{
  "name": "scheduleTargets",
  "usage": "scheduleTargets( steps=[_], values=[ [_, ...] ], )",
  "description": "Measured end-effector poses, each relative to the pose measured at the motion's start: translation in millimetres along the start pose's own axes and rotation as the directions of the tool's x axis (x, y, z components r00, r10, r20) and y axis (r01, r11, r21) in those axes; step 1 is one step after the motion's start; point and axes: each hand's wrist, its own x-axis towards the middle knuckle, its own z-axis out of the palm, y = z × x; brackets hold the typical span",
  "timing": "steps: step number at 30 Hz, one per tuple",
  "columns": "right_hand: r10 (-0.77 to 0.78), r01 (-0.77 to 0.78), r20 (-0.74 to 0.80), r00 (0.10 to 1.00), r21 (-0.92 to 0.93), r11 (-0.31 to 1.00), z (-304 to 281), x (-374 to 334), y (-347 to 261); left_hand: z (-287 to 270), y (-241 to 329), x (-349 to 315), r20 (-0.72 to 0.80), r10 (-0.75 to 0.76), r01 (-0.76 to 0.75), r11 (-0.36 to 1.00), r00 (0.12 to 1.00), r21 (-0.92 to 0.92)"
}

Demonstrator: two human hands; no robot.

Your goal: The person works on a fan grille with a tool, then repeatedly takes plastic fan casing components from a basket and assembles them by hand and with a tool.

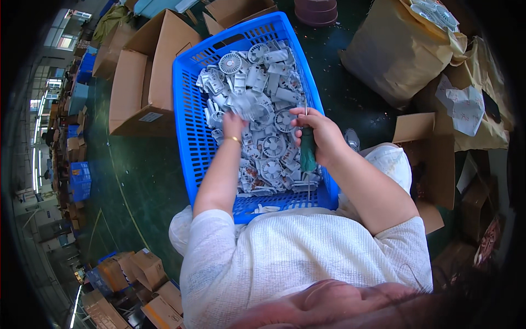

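"Since you have only the head view on your monitor, tell me about the right hand first."

"From my seat far off I see the right hand (323, 134) just right of the frame's centre, its fingers curled around a green-handled tool (308, 153). Thin metal shows beyond the handle both above and below, and the tool runs nearly straight up and down the frame."

"And the left?"

"I find the left hand (234, 126) near the centre, blurred, with a gold-coloured bracelet (233, 139) at its wrist. A smeared pale grey piece (243, 104) shows right at its fingertips; I cannot tell whether the fingers pinch it or are spread over it."

"Where are the other parts?"

"Grey plastic parts (274, 146) lie heaped in the blue basket (189, 129), from the upper centre to below the middle. I make out round, spoked ones among boxy ones. A few white pieces (266, 209) lie apart at the basket's lower end."

"What surrounds it?"

"I have an open cardboard box (129, 82) at upper left, a maroon tub (316, 12) at the top, and a brown sack (394, 52) at upper right with pale round grilles (435, 13) on it. More cartons (148, 268) crowd the lower left."
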Motion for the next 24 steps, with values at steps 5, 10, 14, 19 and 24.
scheduleTargets(
  steps=[5,10,14,19,24],
  values=[
    [-0.021,0.022,-0.021,1.000,0.015,1.000,1.4,1.9,-1.6,-7.0,40.7,27.4,0.016,0.155,-0.152,0.980,0.988,-0.131],
    [0.023,-0.023,0.011,1.000,0.000,1.000,1.8,-1.8,-1.1,23.7,-50.7,-19.8,0.315,-0.178,-0.166,0.561,0.932,0.811],
    [0.049,-0.049,0.017,0.999,0.000,0.999,1.1,0.1,2.0,39.9,-106.6,-48.1,0.218,-0.167,-0.122,0.451,0.962,0.884],
    [0.076,-0.076,0.033,0.997,0.011,0.997,4.5,4.1,6.0,37.4,-98.2,-52.1,0.264,-0.147,-0.153,0.520,0.953,0.841],
    [0.096,-0.096,0.058,0.994,0.005,0.995,4.5,-0.2,7.3,8.4,-45.4,-20.7,0.398,-0.027,-0.354,0.405,0.917,0.843]
  ],
)
